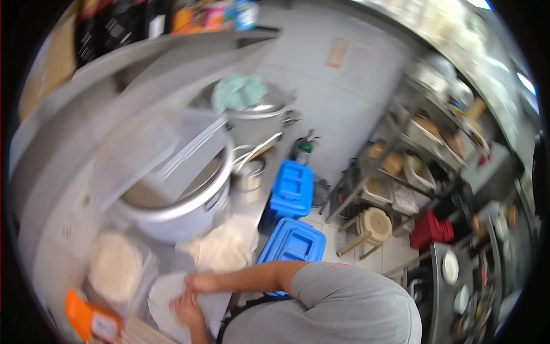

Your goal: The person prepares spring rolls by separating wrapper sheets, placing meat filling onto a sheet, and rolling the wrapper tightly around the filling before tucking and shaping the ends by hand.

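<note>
My right hand (201, 282) reaches in from the right over a round, flat white sheet (162, 298) that looks like dough, on the counter. Its fingers look bent together at the sheet's edge; what they hold, if anything, is too blurred to make out. Just below, my left hand (188, 309) lies over the same sheet with its fingers stretched out, close to the right hand. Beside the sheet, a stack of pale round flat pieces (116, 266) sits in clear plastic. Crumpled cream-coloured cloth or plastic (223, 245) lies beyond my right hand.
A large metal pot (189, 221) stands behind, with a clear plastic bin (166, 149) tilted over it. Farther back is a lidded pot (258, 117) with a green cloth (238, 92). Blue lidded bins (292, 241) stand beside the counter. An orange package (86, 318) lies at lower left.
</note>
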The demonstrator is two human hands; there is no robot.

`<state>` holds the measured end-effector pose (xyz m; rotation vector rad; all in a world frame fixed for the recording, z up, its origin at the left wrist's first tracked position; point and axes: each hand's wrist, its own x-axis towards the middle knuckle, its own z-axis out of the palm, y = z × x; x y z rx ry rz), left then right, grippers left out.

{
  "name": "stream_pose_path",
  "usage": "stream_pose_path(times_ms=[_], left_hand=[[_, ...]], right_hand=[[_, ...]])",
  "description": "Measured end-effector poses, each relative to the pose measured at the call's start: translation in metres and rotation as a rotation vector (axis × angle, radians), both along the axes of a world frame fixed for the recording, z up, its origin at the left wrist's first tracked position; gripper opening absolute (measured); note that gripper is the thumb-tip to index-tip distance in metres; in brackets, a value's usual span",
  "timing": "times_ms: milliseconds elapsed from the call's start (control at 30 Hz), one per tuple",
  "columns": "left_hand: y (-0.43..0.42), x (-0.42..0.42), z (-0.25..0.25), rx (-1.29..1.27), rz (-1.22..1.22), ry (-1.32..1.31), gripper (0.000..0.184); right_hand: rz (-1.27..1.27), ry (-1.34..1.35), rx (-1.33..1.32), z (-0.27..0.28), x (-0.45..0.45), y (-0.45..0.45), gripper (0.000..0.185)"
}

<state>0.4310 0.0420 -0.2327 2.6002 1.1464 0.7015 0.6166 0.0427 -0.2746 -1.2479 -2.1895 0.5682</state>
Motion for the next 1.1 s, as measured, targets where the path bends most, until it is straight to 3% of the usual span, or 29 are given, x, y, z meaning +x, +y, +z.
stream_pose_path(times_ms=[67, 167, 267, 333, 400, 433, 467, 500, 533, 567, 600, 633, 733, 800, 933, 1033, 1100], left_hand=[[0.004, 0.004, 0.006, -0.03, -0.017, -0.011, 0.027], [0.005, 0.002, 0.018, -0.057, -0.028, -0.055, 0.024], [0.011, -0.029, 0.001, 0.192, -0.096, -0.24, 0.021], [0.014, -0.048, -0.013, 0.211, -0.049, -0.202, 0.02], [0.007, -0.073, -0.029, 0.168, -0.018, -0.146, 0.023], [0.005, -0.073, -0.012, 0.095, -0.054, -0.163, 0.031], [-0.005, -0.079, -0.003, -0.095, 0.031, -0.178, 0.044], [-0.012, -0.076, 0.019, -0.137, 0.135, -0.144, 0.06], [-0.014, -0.082, 0.02, -0.2, 0.175, -0.092, 0.067], [-0.018, -0.084, 0.023, -0.2, 0.216, -0.027, 0.068], [-0.019, -0.086, 0.029, -0.18, 0.221, -0.035, 0.061], [-0.019, -0.089, 0.027, -0.182, 0.245, -0.032, 0.056], [-0.015, -0.098, 0.011, -0.181, 0.274, -0.056, 0.043], [-0.013, -0.101, 0.011, -0.226, 0.263, -0.1, 0.04], [-0.018, -0.102, 0.033, -0.266, 0.313, -0.278, 0.031], [-0.014, -0.117, 0.031, -0.214, 0.241, -0.153, 0.031], [-0.008, -0.123, 0.027, -0.255, 0.237, -0.074, 0.032]], right_hand=[[-0.228, 0.933, -0.735, 0.0, -0.008, 0.001, 0.016], [-0.096, 0.109, -0.088, 0.028, -0.002, -0.008, 0.011], [0.009, 0.159, 0.048, 0.03, 0.005, -0.011, 0.007], [-0.082, 0.583, -0.411, -0.001, 0.006, -0.001, 0.012], [-0.114, 0.106, -0.103, 0.005, 0.016, -0.004, 0.024], [-0.112, 0.032, -0.209, 0.019, 0.016, -0.005, 0.02], [0.001, -0.056, 0.081, 0.024, 0.017, -0.002, 0.017], [-0.056, -0.054, 0.051, 0.057, 0.006, -0.006, 0.017], [-0.016, -0.108, 0.184, 0.078, -0.009, -0.007, 0.019], [0.019, -0.115, 0.139, 0.092, -0.027, -0.008, 0.019], [0.043, -0.067, -0.056, 0.107, -0.047, -0.008, 0.022], [0.064, -0.084, 0.037, 0.088, -0.062, -0.007, 0.029], [0.093, -0.111, 0.051, 0.062, -0.089, 0.0, 0.025], [0.166, -0.121, -0.044, 0.056, -0.08, 0.009, 0.028], [0.061, -0.033, -0.045, 0.082, -0.088, 0.005, 0.028], [0.097, -0.041, 0.097, 0.067, -0.105, 0.005, 0.024], [0.147, -0.061, 0.044, 0.06, -0.106, 0.01, 0.024]])
